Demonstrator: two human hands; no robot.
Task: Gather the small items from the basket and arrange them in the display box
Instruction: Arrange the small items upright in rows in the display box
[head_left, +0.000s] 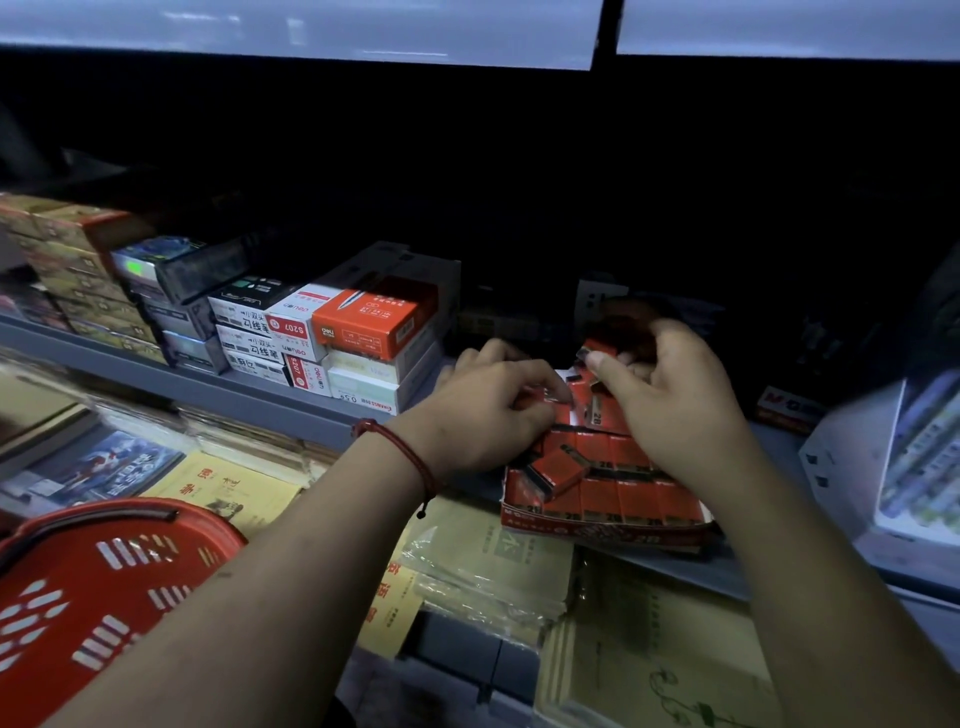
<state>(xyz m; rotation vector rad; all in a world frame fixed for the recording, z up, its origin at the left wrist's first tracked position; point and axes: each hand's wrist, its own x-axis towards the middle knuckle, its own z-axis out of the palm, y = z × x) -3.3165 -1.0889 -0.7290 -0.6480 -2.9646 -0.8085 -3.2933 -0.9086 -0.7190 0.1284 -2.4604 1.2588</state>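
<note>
Small orange-red boxes (597, 496) with black edges fill an orange-red display box (597, 532) with pale lettering. A red basket (104, 582) has rows of white-looking slots. A red cord bracelet (402, 452) circles the left wrist. The shelf (208, 387) is grey-blue. Yellow booklets (228, 486) carry red characters.

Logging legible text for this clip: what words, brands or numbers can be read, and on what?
"S207": white-and-red box, printed upside down.
"deli": orange box, on its near end.
"28": small red boxes in the display box.
"M&G", partly visible: red box on the right.
Yellow booklets: red Chinese characters, too blurred to read.
Other shelf boxes: too small.
</note>
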